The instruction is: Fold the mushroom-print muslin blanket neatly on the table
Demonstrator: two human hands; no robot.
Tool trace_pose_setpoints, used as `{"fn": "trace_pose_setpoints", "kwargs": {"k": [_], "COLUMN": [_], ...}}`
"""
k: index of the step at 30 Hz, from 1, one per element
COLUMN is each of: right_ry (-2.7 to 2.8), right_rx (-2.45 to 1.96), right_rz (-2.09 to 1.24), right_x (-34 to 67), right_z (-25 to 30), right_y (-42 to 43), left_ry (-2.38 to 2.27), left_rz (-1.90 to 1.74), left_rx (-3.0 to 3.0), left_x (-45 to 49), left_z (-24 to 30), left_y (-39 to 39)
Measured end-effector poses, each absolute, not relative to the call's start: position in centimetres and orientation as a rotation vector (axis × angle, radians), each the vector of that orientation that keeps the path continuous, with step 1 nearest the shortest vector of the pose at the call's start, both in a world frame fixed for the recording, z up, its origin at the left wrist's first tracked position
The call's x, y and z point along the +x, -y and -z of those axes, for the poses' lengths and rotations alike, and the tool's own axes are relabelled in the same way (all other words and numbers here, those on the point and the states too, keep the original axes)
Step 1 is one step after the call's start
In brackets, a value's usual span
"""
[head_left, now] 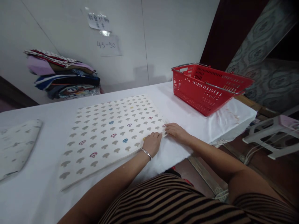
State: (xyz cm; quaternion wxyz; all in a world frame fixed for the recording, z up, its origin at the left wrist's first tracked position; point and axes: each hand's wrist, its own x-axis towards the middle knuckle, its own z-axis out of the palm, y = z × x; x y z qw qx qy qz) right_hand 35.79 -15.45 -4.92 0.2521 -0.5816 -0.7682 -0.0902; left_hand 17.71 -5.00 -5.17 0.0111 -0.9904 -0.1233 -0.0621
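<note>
A white cloth printed with grey and coloured mushrooms [105,130] lies folded into a flat, layered rectangle on the table. At its right end, near the front corner, are both my hands. My left hand [153,143], with a bracelet at the wrist, rests over the front corner, its fingers curled on the fabric. Just to the right, my right hand [177,133] pinches the cloth's short edge, where the material is slightly bunched. The thumbs and the underside of the grip are mostly hidden.
A red shopping basket [205,90] stands at the right back of the white-covered table [53,124]. Another folded patterned cloth [18,146] lies at the left. Folded textiles [65,74] are piled behind the table. A white plastic stool [273,133] is on the right.
</note>
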Motion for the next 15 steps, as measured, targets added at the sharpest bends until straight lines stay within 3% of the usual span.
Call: {"fn": "trace_pose_setpoints", "kwargs": {"k": [15], "right_ry": [2.108], "right_rx": [-1.667], "right_rz": [0.189], "right_x": [35.94], "right_z": [4.73], "right_y": [15.4], "left_ry": [0.37], "left_rz": [0.207], "left_rx": [-3.065], "left_x": [17.71], "left_z": [5.54], "left_y": [5.08]}}
